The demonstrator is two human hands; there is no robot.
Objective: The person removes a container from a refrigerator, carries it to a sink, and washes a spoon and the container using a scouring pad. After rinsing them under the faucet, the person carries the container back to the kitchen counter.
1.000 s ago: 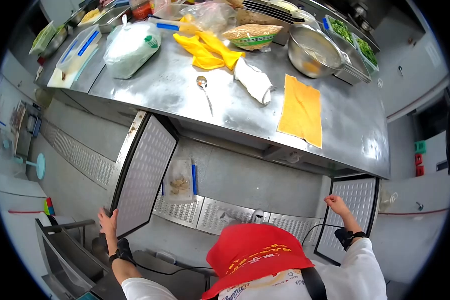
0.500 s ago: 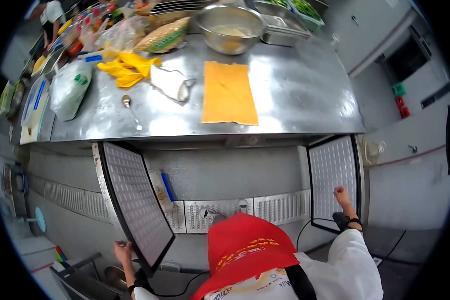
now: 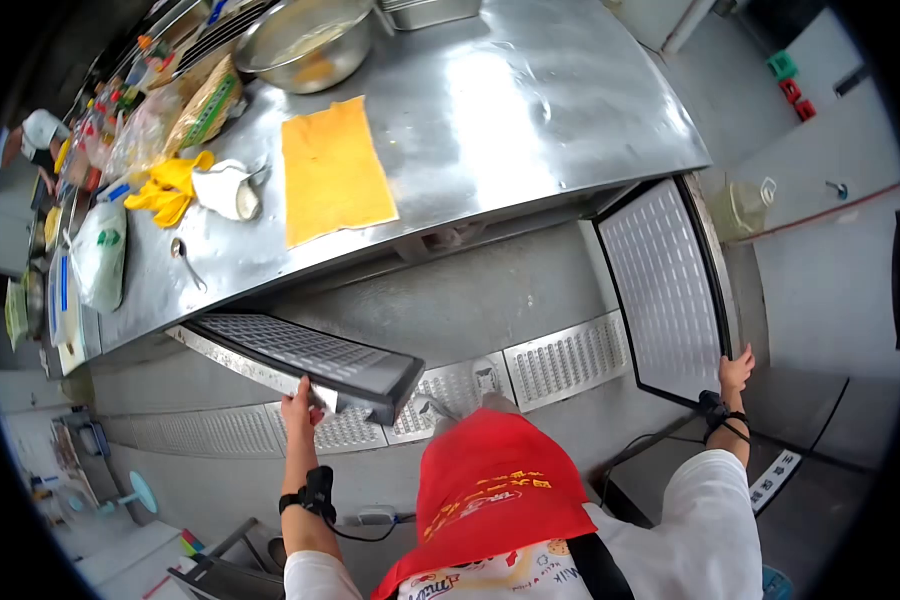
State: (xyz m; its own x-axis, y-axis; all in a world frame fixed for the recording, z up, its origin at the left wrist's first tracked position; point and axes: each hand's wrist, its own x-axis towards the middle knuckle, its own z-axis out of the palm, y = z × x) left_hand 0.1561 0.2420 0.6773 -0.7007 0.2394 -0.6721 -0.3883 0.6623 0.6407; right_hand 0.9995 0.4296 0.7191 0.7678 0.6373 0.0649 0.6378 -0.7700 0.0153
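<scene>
I see the left hand in the lower left of the frame, fingers bent and touching the outer side of the left door, near its free end. Part of that grip is hidden from me, so I cannot tell whether it is closed on the panel. The left door stands swung out from under the table, its dimpled inner face turned upward, left of the frame's middle.

Toward the right edge of the frame, I have the right hand at the lower outer edge of the right door. Its thumb and fingers show some space between them and touch that edge, but I cannot tell whether they clamp it. This door also stands open, its dimpled face toward the middle of the frame.

Up on the table, left of the frame's middle, I make out an orange cloth, with a steel bowl above it. Yellow gloves and a spoon lie further left.
</scene>
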